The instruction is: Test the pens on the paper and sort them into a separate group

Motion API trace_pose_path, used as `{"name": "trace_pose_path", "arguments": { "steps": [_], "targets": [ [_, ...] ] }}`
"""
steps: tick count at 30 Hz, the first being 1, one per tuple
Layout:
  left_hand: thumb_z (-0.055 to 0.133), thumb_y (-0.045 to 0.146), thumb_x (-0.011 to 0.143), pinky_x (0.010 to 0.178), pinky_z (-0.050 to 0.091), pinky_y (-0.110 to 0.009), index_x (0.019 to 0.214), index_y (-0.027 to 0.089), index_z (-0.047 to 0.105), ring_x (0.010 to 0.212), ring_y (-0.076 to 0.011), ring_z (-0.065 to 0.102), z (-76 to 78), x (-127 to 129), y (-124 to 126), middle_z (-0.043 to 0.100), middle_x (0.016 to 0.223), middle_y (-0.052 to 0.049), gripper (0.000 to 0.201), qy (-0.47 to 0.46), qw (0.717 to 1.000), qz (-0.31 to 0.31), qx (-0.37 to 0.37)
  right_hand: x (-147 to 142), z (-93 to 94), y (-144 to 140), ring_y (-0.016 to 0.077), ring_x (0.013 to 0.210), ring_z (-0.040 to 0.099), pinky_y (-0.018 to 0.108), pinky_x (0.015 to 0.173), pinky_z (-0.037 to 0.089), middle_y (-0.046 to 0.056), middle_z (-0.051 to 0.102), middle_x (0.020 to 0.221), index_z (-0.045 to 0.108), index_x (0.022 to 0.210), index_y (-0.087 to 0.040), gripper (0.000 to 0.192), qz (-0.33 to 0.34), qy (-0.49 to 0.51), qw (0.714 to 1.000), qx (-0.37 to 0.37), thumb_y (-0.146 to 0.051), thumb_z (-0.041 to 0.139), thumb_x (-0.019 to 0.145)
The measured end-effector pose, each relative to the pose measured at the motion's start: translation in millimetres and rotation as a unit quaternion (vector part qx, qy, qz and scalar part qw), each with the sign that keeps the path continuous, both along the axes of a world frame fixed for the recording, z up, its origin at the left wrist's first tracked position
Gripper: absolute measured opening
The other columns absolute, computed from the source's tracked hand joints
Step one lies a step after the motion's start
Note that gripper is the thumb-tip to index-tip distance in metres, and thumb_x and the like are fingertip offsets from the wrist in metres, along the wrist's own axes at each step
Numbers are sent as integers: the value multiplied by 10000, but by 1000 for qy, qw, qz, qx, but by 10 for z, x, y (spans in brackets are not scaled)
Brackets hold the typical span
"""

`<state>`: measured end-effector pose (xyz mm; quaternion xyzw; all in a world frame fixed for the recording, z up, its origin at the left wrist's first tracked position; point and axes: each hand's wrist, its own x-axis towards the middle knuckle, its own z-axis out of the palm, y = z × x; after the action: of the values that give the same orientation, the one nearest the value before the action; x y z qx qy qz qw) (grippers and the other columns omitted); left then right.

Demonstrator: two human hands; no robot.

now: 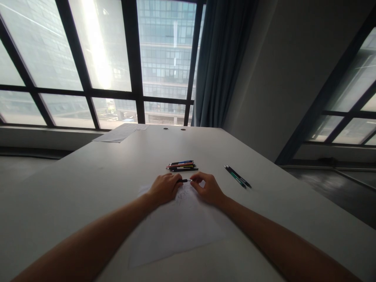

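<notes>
**Both hands meet on one dark pen over a sheet of paper**

At the far left edge of the pale surface (88, 172), a few loose sheets (122, 132) lie flat near the window (96, 62), well apart from everything else. Two small dark holes (174, 128) sit in the surface farther along that back edge.

Coming in from the lower left, the left hand (163, 188) rests knuckles-up on the top edge of a white paper (176, 231), its fingers curled in and closed around one end of a dark pen (185, 180). The pen lies roughly level, running across between the two hands, with only a short stretch of its barrel showing. Faint scribbles mark the paper just below it.

Just beyond the hands, a small pile of pens (182, 165) lies on the surface, side by side and touching, with blue, orange, yellow and black barrels; it is near the held pen but apart from it.

The right hand (207, 188) mirrors the left: thumb and forefinger pinch the other end of the same pen, the remaining fingers bent loosely beneath.

Further right, two dark pens with green on them (237, 177) lie close together at a slant, clear of the paper. Behind them hangs a blue-grey curtain (220, 62) beside a plain wall (282, 78).
</notes>
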<state>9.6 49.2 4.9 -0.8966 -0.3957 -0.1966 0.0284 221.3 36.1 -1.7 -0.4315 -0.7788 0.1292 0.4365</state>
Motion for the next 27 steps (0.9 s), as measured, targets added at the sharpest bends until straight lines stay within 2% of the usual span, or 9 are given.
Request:
{"name": "trace_pose_path", "arguments": {
  "steps": [6,10,16,20,24,27],
  "targets": [
    [435,268,932,712,484,-325,1012,202,545,853,-227,645,8,-3,-12,698,881,-50,151,-10,999,-33,-8,23,19,-23,161,646,618,291,655,502,29,672,713,647,825,-178,80,14,24,998,52,-199,597,767],
    [446,223,920,742,494,-330,1060,191,524,871,-219,649,-15,-1,0,692,940,-63,164,-71,996,-55,15,23,26,-33,158,637,613,285,637,502,22,661,707,631,829,-185,67,5,46,997,68,-209,599,776],
    [523,408,926,690,490,-290,1059,187,569,744,-183,647,-51,17,13,684,824,-38,262,-118,981,-99,114,-16,20,-40,157,669,632,286,647,521,32,681,780,628,873,-186,117,43,38,998,29,-254,663,785],
    [480,343,954,620,454,-242,942,193,604,680,-151,634,-59,20,13,685,774,-18,195,-124,971,-121,165,-49,26,-50,153,672,640,279,656,523,31,689,780,638,852,-186,93,61,38,997,-5,-250,668,790],
    [443,288,955,625,453,-237,914,194,606,690,-149,636,-44,13,1,680,766,-17,193,-115,973,-116,165,-66,34,-61,148,634,637,269,633,514,22,691,742,651,839,-188,80,60,39,997,-28,-249,659,789],
    [428,278,951,669,475,-260,939,191,596,746,-164,648,-26,8,-9,690,821,-31,190,-101,982,-85,133,-44,27,-30,160,640,638,279,632,515,29,693,735,659,805,-189,75,19,50,998,-26,-258,658,776]
  ]
}}
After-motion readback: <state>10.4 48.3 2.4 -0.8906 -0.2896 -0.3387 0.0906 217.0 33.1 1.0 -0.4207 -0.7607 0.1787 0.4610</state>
